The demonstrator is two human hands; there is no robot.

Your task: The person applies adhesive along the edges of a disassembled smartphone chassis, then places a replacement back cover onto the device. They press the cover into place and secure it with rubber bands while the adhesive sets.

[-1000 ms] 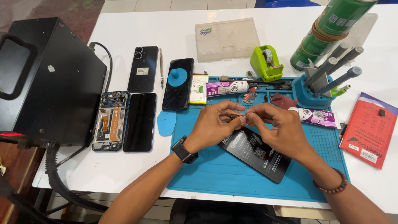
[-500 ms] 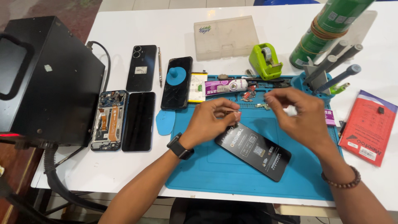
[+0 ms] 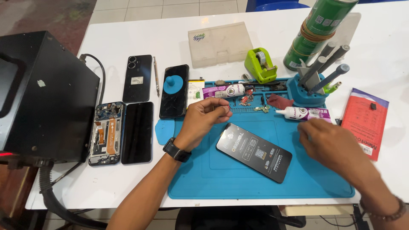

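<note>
My left hand hovers over the upper left of the blue work mat, thumb and forefinger pinched together. Anything between them is too small to make out. A black phone screen with a printed protective film lies tilted on the mat, just right of that hand. My right hand is blurred, palm down over the mat's right side, just below a white glue tube. Its fingers are curled and their undersides are hidden.
A large black machine fills the left. Beside it lie an opened phone frame, a dark screen, a phone back and a phone with a blue suction cup. Behind the mat are a tool holder, green tape dispenser, plastic box, green cans; a red packet at right.
My hands were pinched together above the screen; they have come apart. The right hand swung to the right toward the glue tube, while the left stayed near the mat's upper left.
</note>
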